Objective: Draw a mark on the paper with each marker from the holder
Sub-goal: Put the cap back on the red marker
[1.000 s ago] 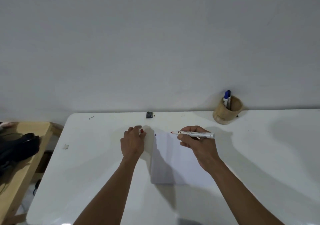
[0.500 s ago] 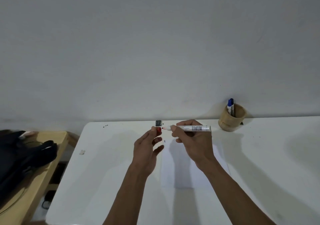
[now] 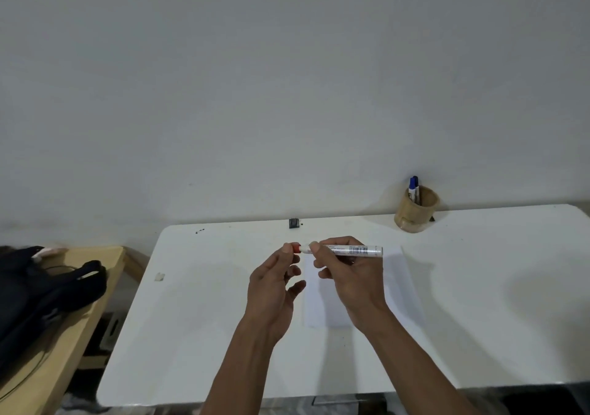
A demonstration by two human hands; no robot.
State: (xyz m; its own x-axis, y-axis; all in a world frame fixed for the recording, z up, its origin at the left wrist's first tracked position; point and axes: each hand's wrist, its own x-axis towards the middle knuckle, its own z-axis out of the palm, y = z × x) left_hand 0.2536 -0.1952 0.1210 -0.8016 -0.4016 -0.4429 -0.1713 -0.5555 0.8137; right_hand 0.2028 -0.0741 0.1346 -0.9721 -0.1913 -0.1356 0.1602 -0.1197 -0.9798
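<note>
My right hand grips a white marker that lies level above the white paper on the white table. My left hand pinches the marker's red cap between thumb and fingertips, and the cap sits on the marker's left end. A blue-capped marker stands in the round wooden holder at the table's back right, by the wall.
A small dark object sits at the table's back edge near some specks. A scrap of tape lies at the left. A wooden side table with a black bag stands to the left.
Both hands rose from the paper and came together; the red cap in my left hand now meets the marker's tip. The camera view shifted so the table appears further right.
</note>
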